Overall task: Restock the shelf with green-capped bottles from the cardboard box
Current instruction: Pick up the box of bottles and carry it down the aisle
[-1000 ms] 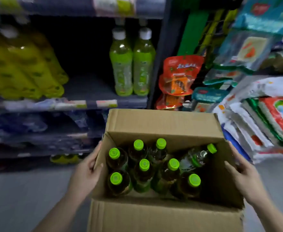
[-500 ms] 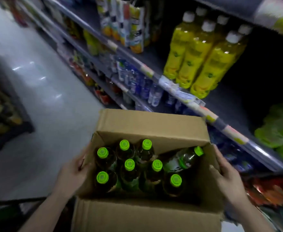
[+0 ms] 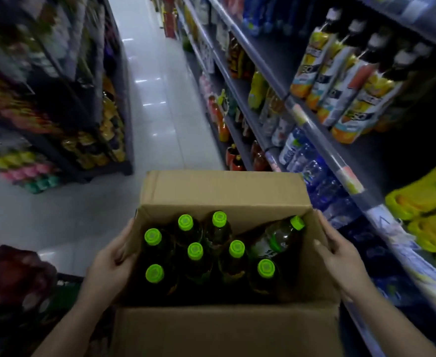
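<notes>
An open cardboard box (image 3: 222, 191) is held in front of me at waist height. My left hand (image 3: 111, 264) grips its left wall and my right hand (image 3: 340, 256) grips its right wall. Inside stand several dark bottles with green caps (image 3: 195, 251); one more bottle (image 3: 276, 238) leans tilted against the right wall, cap up. The drinks shelf (image 3: 322, 145) runs along my right side, stocked with juice bottles and water.
A white tiled aisle (image 3: 155, 99) stretches ahead. A snack rack (image 3: 57, 99) lines the left side. Orange-labelled juice bottles (image 3: 340, 81) and yellow bottles (image 3: 430, 202) fill the right shelf. A dark red object (image 3: 8, 274) sits at lower left.
My view has swung left, from facing the shelf with pale green bottles to looking down the aisle. Both hands keep their hold on the box, and the bottles have not shifted.
</notes>
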`<state>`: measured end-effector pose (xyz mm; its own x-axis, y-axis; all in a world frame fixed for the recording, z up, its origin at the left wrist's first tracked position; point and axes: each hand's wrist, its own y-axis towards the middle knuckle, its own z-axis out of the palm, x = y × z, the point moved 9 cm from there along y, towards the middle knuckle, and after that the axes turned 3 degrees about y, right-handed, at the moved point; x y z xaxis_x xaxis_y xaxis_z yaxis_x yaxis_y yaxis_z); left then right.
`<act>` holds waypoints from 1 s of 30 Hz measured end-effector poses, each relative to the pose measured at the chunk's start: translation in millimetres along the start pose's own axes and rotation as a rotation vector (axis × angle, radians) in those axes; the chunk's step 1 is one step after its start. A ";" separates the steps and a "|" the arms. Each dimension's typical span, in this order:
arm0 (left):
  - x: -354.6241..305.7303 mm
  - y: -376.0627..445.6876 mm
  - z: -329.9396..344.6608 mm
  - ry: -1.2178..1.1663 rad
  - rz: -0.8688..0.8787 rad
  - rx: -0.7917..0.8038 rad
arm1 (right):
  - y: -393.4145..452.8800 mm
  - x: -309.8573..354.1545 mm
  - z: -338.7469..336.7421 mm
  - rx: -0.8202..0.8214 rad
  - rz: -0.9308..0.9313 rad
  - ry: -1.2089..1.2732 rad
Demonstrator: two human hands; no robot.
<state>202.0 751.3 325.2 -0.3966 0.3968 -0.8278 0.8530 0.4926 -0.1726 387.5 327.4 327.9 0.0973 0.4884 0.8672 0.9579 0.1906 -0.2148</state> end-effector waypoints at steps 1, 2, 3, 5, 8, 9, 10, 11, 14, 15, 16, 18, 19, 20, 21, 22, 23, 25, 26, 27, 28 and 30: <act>0.6 6.0 -4.9 -0.001 -0.010 -0.023 | 15.0 6.5 5.8 0.019 -0.013 0.013; 0.8 11.9 -8.5 0.006 -0.021 -0.048 | 30.8 12.2 11.6 0.036 -0.020 0.028; 1.7 17.9 -10.6 0.011 -0.037 -0.070 | 48.0 17.0 17.8 0.060 -0.022 0.035; 8.3 29.3 -12.3 -0.008 -0.093 -0.103 | 83.1 26.1 31.3 0.115 -0.018 0.019; 8.0 47.7 -14.4 -0.029 -0.134 -0.146 | 135.0 50.2 48.4 0.186 -0.059 -0.018; 6.8 55.7 -16.6 -0.034 -0.147 -0.161 | 151.8 60.2 54.0 0.215 -0.085 -0.028; 6.0 64.0 -19.7 -0.034 -0.167 -0.180 | 167.5 69.8 58.8 0.238 -0.108 -0.038; 4.7 73.0 -23.1 -0.025 -0.185 -0.203 | 183.2 79.4 63.1 0.251 -0.127 -0.046; -4.6 103.1 -33.7 -0.021 -0.228 -0.276 | 228.0 103.8 74.5 0.266 -0.148 -0.087; -8.5 116.0 -38.1 -0.023 -0.235 -0.296 | 242.3 112.2 78.3 0.262 -0.155 -0.095; -12.1 130.2 -43.7 -0.017 -0.236 -0.315 | 256.4 121.2 82.1 0.256 -0.168 -0.098; -18.0 161.9 -55.7 0.013 -0.231 -0.345 | 284.4 137.8 92.2 0.250 -0.183 -0.095; -20.0 179.1 -61.5 0.035 -0.227 -0.348 | 298.7 145.3 98.1 0.249 -0.184 -0.085; -21.4 197.2 -66.6 0.049 -0.220 -0.343 | 312.9 152.2 105.1 0.249 -0.184 -0.072; -21.7 215.5 -70.8 0.048 -0.213 -0.333 | 327.6 158.5 112.2 0.247 -0.184 -0.063; -20.4 234.2 -74.8 0.031 -0.214 -0.322 | 342.4 164.3 119.2 0.240 -0.185 -0.058; -18.5 253.5 -79.0 0.006 -0.214 -0.313 | 357.9 170.6 126.6 0.227 -0.187 -0.049; -10.4 294.2 -87.8 -0.019 -0.208 -0.299 | 389.1 181.0 144.0 0.211 -0.179 -0.033; -5.8 315.2 -92.3 -0.016 -0.206 -0.291 | 404.4 185.2 154.9 0.213 -0.169 -0.036; -2.2 335.9 -96.1 -0.012 -0.200 -0.277 | 419.8 189.5 165.8 0.214 -0.156 -0.042; 0.9 357.2 -101.0 -0.011 -0.199 -0.262 | 435.8 194.4 175.9 0.211 -0.143 -0.046; 4.5 395.4 -113.8 0.001 -0.213 -0.251 | 464.2 207.2 195.5 0.207 -0.124 -0.041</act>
<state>498.9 1036.0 314.0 -0.5576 0.2654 -0.7865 0.6409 0.7399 -0.2046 799.4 683.5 320.1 -0.0330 0.4841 0.8744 0.8855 0.4198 -0.1990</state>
